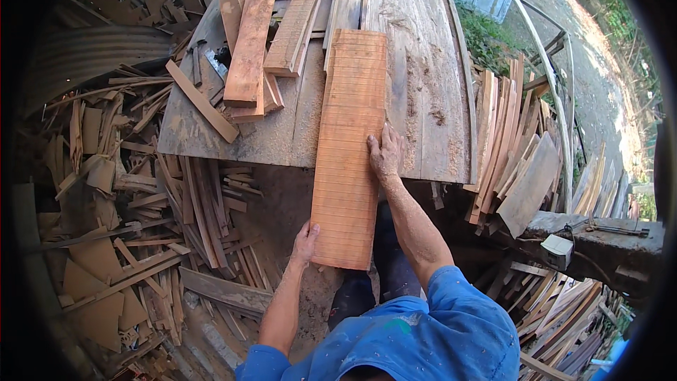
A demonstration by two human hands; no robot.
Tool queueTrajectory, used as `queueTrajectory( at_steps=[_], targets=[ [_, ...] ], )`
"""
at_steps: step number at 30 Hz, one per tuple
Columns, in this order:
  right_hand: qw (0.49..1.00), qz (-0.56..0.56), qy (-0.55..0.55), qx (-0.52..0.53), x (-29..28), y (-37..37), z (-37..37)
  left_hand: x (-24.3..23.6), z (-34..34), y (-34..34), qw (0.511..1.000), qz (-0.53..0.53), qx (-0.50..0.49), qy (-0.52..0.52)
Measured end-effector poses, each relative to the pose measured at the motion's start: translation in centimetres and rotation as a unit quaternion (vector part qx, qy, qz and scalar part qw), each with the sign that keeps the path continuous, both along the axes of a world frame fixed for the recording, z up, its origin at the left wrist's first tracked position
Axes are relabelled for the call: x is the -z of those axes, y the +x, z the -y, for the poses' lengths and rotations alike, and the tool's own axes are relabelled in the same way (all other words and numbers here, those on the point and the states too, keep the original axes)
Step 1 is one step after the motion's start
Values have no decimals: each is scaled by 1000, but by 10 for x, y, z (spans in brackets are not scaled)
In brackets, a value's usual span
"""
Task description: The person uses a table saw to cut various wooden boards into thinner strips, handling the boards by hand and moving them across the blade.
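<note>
the only marking that stands out is on the blue shirt (423, 339), a small green patch too unclear to read. the light grey box (557, 251) on the beam (606, 240) at the right is too small to make out any lettering. fine dark lines run crosswise over the wide plank (347, 148).

the dark round rim of the view cuts off the scrap wood at the far left and right. the plank and the shirt cover part of the dark trousers (396, 250), and the shade under the desk (430, 120) is hard to see into. a narrow dark slit (364, 10) shows in the desk just beyond the plank's far end.

the plank lies between the two hands, its far part over the desk and its near part jutting past the near edge. the left hand (305, 243) grips its near left corner, thumb on the edge, the other fingers mostly hidden. the right hand (386, 152) is half open, fingers loosely spread against the plank's right edge, farther along than the left. thick boards (255, 35) lie left of the plank on the desk.
</note>
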State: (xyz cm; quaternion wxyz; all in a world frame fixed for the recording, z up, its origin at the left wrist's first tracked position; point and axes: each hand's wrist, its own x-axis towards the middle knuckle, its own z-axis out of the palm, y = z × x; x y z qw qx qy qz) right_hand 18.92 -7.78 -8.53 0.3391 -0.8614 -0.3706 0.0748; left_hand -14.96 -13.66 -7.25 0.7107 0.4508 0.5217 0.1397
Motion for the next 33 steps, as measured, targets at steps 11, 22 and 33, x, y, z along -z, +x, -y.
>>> queueTrajectory(
  at_steps=[11, 22, 33],
  targets=[
    [999, -45, -1, -22, -6, 15, -18, -13, -18, 23, 999, -29, -1, 41],
    [999, -35, 30, -17, 6, 27, -29, -25, -33, 36, 985, -141, 45, 94],
    [1000, -21, 17, 4, 7, 34, -40, -114, -39, 52, 613, -303, 585, 437]
  ],
)
